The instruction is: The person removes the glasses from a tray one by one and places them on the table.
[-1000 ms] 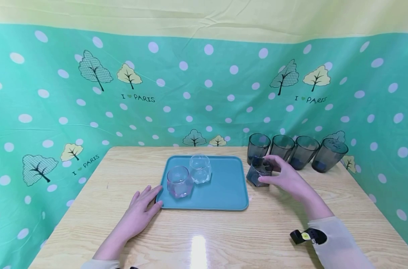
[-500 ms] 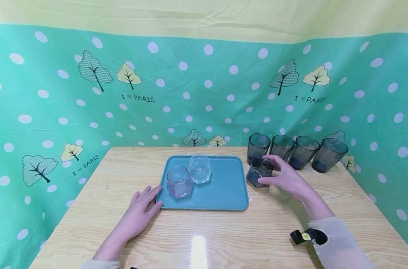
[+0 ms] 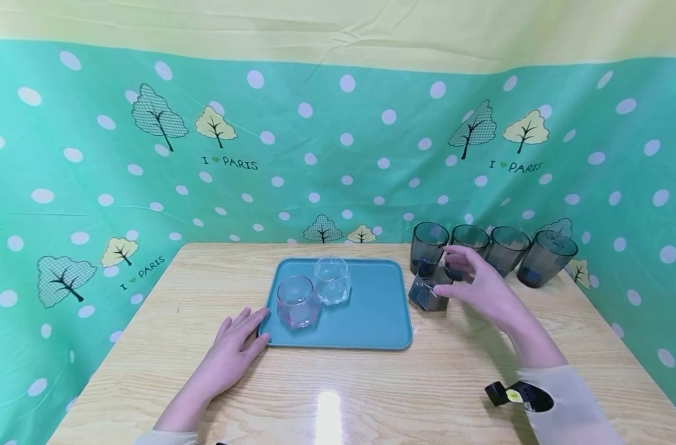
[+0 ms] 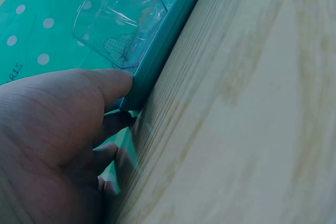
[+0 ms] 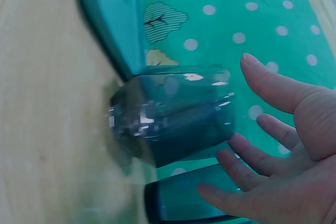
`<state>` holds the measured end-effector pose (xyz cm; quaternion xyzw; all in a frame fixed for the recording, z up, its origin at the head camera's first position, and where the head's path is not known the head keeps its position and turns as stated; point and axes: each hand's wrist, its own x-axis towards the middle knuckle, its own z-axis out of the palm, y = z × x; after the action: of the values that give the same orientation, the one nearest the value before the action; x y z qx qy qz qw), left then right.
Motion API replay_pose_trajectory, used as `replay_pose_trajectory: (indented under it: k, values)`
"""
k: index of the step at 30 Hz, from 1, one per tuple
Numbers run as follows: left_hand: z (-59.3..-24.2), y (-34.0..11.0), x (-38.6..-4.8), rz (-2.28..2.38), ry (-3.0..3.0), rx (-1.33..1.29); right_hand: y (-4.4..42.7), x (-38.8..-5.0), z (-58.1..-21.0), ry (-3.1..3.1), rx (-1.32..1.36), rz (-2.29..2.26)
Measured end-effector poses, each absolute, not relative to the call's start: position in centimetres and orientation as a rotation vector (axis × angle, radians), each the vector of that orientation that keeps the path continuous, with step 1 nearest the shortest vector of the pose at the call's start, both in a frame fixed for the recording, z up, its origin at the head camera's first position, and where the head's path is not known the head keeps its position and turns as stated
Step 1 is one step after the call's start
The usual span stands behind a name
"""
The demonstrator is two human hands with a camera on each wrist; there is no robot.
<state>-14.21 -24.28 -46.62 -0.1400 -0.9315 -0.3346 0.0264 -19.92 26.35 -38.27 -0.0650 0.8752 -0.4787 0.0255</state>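
Note:
A short dark faceted glass [image 3: 430, 289] stands on the table just right of the blue tray [image 3: 365, 315]. My right hand [image 3: 479, 287] is beside it, fingers spread; in the right wrist view the thumb [image 5: 268, 80] stands clear of the glass, while the fingertips lie close to its rim. My left hand [image 3: 234, 352] rests at the tray's near left corner, fingers nearly straight; in the left wrist view the thumb [image 4: 113, 83] touches the tray's corner. On the tray's left half stand a pinkish faceted glass [image 3: 297, 304] and a clear one [image 3: 333, 283].
Several tall dark tumblers [image 3: 501, 250] line the back right of the wooden table [image 3: 371, 395], close behind the short dark glass and my right hand. A green dotted cloth [image 3: 338, 142] hangs behind and around the table.
My right hand has let go of the short dark glass, its fingers spreading and drawing back slightly to the right. The glass stays where it was, and my left hand has not moved.

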Motion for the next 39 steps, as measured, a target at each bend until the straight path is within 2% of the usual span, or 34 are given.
replay_pose_trajectory:
  k: [9, 18, 39]
  values:
    - [-46.5, -24.4, -14.2, -1.040, -2.878, -0.429, 25.0, -19.4, -35.7, 2.731, -0.266, -1.554]
    - [-46.6, -24.4, -14.2, -1.041, -2.878, -0.432, 21.2, -19.7, -34.5, 2.649, -0.370, -1.681]
    - [-46.9, -24.4, -14.3, -1.034, -2.875, -0.434, 12.8, -22.1, -35.7, 2.437, -0.539, -1.829]
